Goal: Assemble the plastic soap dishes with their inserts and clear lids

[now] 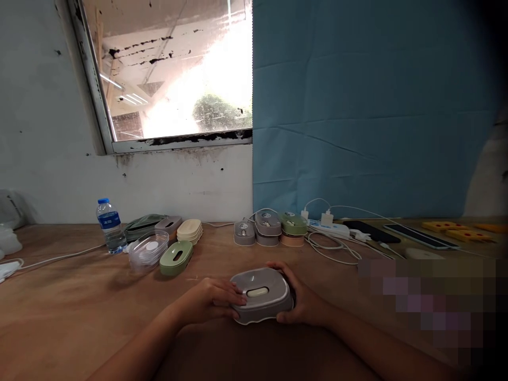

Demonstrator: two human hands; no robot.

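Note:
A grey oval box (273,288) with a rounded lid sits near the front of the table between my hands. A slot in its lid shows a cream-coloured piece (257,292). My left hand (214,299) lies against the box's left side, fingers on the lid's edge and thumb low by the rim. Around the right end curls my right hand (297,299), fingers at the back and thumb at the front. The inside of the box is hidden.
Behind, stacked grey and green boxes (268,225) stand by the wall. To the left are a green lid (177,259), clear plastic trays (148,248), cream trays (189,231) and a water bottle (111,227). White cables (333,248), a power strip (331,228) and phones (420,236) lie right.

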